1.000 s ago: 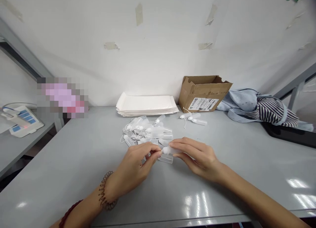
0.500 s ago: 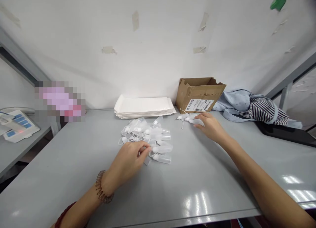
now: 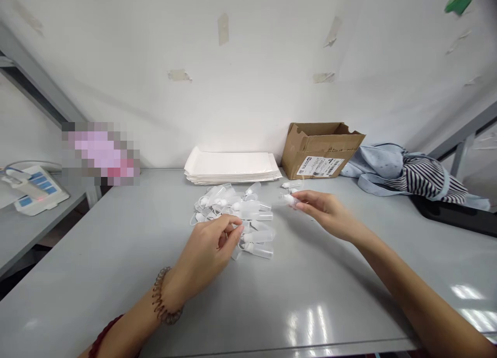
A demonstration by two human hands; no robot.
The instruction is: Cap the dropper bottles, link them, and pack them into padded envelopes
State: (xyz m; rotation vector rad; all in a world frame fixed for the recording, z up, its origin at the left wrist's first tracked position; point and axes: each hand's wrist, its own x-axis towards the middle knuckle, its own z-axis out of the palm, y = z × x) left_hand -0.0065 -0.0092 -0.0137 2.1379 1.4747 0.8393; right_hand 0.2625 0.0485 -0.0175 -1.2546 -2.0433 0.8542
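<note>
Several small translucent squeeze bottles (image 3: 248, 206) with white tops and thin cap straps lie in a loose pile mid-table. Over the pile's near left side is my left hand (image 3: 207, 244), thumb and fingertips pinched together beside a bottle lying on its side (image 3: 259, 236). Whatever is between those fingertips is hidden. To the right of the pile, my right hand (image 3: 328, 213) grips one small squeeze bottle (image 3: 289, 199) above the table, its outline blurred. Just behind that hand lie other small bottles (image 3: 292, 184), partly covered.
A stack of white envelopes (image 3: 233, 165) lies against the wall behind the pile. Right of it stands an open cardboard box (image 3: 324, 151), then crumpled light-blue and striped cloth (image 3: 404, 172) over a black flat object (image 3: 454, 215). A scanner-like device (image 3: 29, 190) sits at the left.
My right hand has lifted a squeeze bottle from the small group by the box and moved it left toward the pile. My left hand stays at the pile. The view shifts slightly.
</note>
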